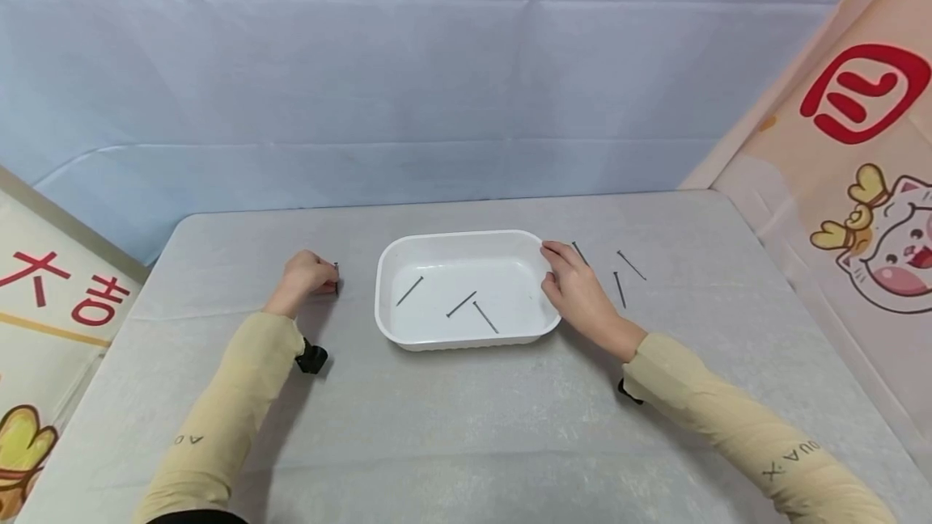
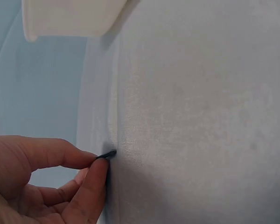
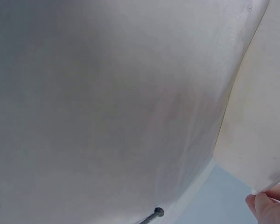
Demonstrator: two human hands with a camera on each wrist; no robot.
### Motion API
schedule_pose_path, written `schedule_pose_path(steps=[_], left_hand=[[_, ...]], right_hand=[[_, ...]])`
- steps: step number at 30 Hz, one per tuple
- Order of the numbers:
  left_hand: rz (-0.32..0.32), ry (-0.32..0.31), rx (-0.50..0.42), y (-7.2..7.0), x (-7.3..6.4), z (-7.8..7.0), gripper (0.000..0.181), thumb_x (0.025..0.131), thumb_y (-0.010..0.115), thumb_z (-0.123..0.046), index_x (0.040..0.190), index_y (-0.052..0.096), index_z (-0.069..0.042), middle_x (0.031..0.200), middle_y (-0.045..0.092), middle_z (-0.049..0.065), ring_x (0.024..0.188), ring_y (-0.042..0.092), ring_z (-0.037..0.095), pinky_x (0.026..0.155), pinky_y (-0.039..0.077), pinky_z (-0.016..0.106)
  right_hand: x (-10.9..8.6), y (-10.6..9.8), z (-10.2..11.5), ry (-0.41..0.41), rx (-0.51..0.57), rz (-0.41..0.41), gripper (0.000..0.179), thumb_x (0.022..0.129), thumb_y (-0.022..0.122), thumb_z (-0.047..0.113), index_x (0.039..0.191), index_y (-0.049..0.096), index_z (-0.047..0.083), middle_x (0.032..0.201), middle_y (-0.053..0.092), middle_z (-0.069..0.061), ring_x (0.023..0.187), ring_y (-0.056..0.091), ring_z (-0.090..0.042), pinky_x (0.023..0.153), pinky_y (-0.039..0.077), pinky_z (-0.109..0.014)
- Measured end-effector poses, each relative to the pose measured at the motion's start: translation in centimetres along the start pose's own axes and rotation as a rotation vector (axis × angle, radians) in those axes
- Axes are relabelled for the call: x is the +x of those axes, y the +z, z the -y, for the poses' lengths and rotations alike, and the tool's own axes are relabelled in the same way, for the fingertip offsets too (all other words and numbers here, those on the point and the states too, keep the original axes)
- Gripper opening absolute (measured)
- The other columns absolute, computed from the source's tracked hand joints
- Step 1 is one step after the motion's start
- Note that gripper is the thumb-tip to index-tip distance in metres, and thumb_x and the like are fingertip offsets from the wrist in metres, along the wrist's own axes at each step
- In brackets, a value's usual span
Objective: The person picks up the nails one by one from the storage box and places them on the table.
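My left hand point(image 1: 309, 273) is left of the tray, pinching a dark nail point(image 1: 336, 280) between thumb and forefinger. In the left wrist view the nail's end point(image 2: 113, 153) sticks out past the fingertips, close over the table. At its right end, the white plastic tray point(image 1: 466, 344) is gripped at the rim by my right hand point(image 1: 582, 297). Three nails lie spread over the tray floor: one nail point(image 1: 410, 291) at the left, another nail point(image 1: 462, 304) in the middle and a third nail point(image 1: 485, 318) just beside it.
Right of the tray, three more nails lie on the grey-covered table point(image 1: 451, 427): one nail point(image 1: 579, 253) close by the right hand, one nail point(image 1: 631, 265) farther out and one nail point(image 1: 620, 289) nearer. A pale blue cloth point(image 1: 437, 87) hangs behind the table.
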State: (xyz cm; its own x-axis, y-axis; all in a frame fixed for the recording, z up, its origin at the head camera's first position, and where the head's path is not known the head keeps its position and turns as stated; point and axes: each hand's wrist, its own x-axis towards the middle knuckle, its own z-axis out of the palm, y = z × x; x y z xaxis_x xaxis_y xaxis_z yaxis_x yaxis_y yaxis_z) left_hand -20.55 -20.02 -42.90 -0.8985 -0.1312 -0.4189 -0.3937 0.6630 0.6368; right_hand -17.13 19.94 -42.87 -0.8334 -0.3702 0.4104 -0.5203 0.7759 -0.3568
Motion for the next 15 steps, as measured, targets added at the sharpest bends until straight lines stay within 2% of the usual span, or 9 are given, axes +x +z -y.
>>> schedule_pose_path(steps=[7, 12, 15], left_hand=[[-0.024, 0.016, 0.055, 0.02, -0.06, -0.36, 0.026, 0.077, 0.055, -0.003, 0.096, 0.064, 0.013, 0.078, 0.065, 0.013, 0.065, 0.063, 0.017, 0.071, 0.052, 0.033], [-0.014, 0.049, 0.066, -0.44, 0.07, -0.36, 0.015, 0.076, 0.054, -0.001, 0.075, 0.066, 0.008, 0.061, 0.062, 0.007, 0.058, 0.058, 0.017, 0.060, 0.047, 0.028], [0.000, 0.057, 0.081, -0.86, 0.25, -0.49, 0.015, 0.074, 0.054, -0.003, 0.063, 0.063, 0.001, 0.053, 0.056, 0.002, 0.052, 0.047, 0.014, 0.054, 0.038, 0.025]], right_hand=[[0.04, -0.02, 0.07, -0.005, 0.000, -0.005, 0.039, 0.082, 0.049, -0.004, 0.120, 0.050, -0.015, 0.125, 0.047, -0.023, 0.103, 0.053, -0.030, 0.073, 0.051, -0.033], [0.02, -0.01, 0.04, -0.011, -0.001, -0.009, 0.039, 0.082, 0.049, -0.004, 0.120, 0.050, -0.015, 0.124, 0.048, -0.023, 0.106, 0.052, -0.031, 0.074, 0.051, -0.034], [0.00, 0.01, 0.00, -0.010, -0.003, -0.008, 0.039, 0.082, 0.049, -0.004, 0.120, 0.050, -0.015, 0.124, 0.047, -0.023, 0.106, 0.052, -0.031, 0.074, 0.050, -0.034]])
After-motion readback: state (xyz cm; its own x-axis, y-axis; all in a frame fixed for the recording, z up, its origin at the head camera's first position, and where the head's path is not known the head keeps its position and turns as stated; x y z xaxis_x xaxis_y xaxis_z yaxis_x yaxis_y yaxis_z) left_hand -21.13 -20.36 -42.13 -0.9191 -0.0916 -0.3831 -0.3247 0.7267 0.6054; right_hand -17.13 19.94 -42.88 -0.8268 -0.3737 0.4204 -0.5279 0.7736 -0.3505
